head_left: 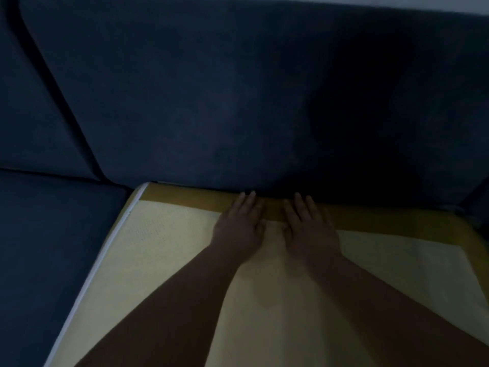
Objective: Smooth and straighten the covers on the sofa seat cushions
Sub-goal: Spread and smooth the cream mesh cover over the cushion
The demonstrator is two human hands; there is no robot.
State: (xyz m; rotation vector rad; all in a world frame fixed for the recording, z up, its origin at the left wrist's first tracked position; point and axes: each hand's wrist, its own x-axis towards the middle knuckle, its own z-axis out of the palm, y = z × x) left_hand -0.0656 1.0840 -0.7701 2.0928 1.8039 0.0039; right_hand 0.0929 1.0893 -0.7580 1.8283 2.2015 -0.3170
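Both hands lay flat, palms down, on a pale yellow cover [164, 250] spread over a sofa seat cushion. The left hand [242, 225] and the right hand [308, 225] sat just beside each other, fingers straight and reaching onto a darker mustard band [190, 196] along the cover's far edge, close under the dark blue back cushion [211, 102]. A white edge strip [105, 260] ran down the cover's left side, beside a bare blue seat cushion [47, 234].

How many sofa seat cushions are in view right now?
2: a dark blue seat cushion at the left, and a yellow-covered seat cushion right of it; others may lie outside the frame.
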